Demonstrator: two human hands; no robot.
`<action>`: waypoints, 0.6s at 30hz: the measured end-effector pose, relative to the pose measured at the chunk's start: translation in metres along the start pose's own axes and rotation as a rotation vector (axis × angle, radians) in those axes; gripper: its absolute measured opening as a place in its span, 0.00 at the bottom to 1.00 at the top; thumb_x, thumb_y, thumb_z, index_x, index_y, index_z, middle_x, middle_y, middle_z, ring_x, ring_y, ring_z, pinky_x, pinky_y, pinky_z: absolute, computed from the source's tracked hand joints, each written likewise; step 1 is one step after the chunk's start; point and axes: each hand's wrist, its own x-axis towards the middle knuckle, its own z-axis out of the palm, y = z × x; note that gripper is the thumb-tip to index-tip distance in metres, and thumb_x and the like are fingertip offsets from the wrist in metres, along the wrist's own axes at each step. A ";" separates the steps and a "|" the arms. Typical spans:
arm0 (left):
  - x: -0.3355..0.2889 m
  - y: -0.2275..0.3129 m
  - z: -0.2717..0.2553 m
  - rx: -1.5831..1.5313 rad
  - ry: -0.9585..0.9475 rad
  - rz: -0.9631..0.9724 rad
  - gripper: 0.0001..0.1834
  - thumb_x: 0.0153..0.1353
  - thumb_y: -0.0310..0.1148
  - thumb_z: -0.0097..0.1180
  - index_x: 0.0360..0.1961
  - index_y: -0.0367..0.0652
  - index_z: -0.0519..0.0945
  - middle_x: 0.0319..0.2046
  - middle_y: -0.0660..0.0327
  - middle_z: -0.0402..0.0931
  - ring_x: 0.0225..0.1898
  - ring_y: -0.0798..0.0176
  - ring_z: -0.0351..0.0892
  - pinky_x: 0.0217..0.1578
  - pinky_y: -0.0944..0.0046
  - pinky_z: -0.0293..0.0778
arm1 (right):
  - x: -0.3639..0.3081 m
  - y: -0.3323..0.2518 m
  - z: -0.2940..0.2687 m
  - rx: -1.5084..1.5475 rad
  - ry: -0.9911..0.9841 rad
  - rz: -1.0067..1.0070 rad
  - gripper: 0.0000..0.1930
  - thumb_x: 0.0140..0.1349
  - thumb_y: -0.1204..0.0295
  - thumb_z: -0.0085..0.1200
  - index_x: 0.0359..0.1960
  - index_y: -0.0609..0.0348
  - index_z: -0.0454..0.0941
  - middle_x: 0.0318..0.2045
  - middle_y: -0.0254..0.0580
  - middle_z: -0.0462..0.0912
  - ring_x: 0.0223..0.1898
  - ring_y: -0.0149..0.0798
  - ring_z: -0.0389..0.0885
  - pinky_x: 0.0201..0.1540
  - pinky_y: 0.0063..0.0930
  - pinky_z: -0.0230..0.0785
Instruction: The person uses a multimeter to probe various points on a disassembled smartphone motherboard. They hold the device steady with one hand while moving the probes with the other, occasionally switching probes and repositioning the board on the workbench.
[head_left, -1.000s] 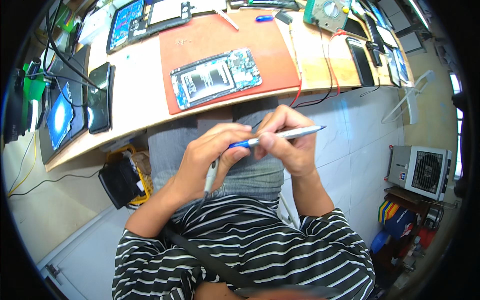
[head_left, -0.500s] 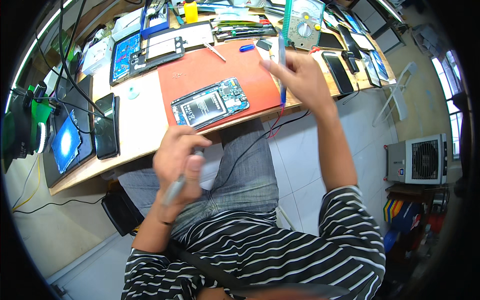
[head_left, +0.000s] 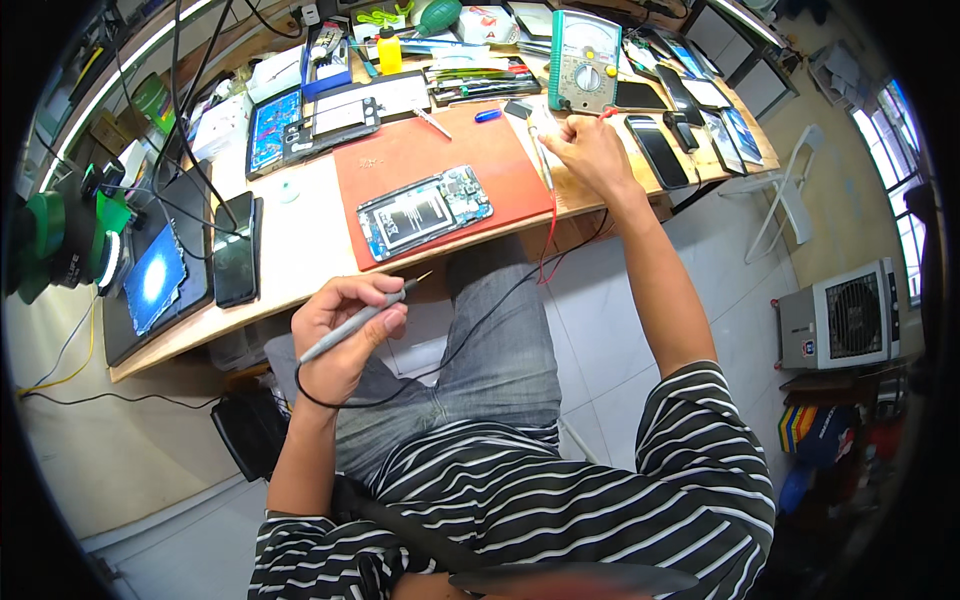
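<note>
Fingers of the left hand (head_left: pixel 328 318), at centre left of the frame, wrap a grey probe (head_left: pixel 335 337), its metal tip pointing to the upper right; a black wire (head_left: pixel 440 368) trails from its back end. Those of the right hand (head_left: pixel 588 150), right of centre near the top, are curled beside a pale probe (head_left: pixel 541 155) with a red wire (head_left: pixel 553 228); I cannot tell whether they grip it.

From the left of the frame, the tabletop (head_left: pixel 300 230) carries a shiny blue sheet (head_left: pixel 155 285) and a dark phone (head_left: pixel 235 250). Near the centre, a phone with its circuit board and battery bare (head_left: pixel 425 213) lies tilted on an orange mat (head_left: pixel 455 140), above the left hand. A blue cap (head_left: pixel 487 115) rests near the mat's upper edge. At upper right, a green-edged meter (head_left: pixel 585 62) stands just beyond the right hand, with a black phone (head_left: pixel 656 152) to its lower right.
</note>
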 end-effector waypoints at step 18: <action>0.245 -0.011 0.102 0.861 -0.233 -0.228 0.16 0.55 0.31 0.55 0.44 0.34 0.79 0.14 0.59 0.76 0.10 0.72 0.67 0.09 0.69 0.60 | 0.018 0.027 -0.010 0.195 0.081 -0.249 0.08 0.59 0.71 0.57 0.38 0.61 0.80 0.34 0.51 0.83 0.38 0.53 0.82 0.41 0.40 0.73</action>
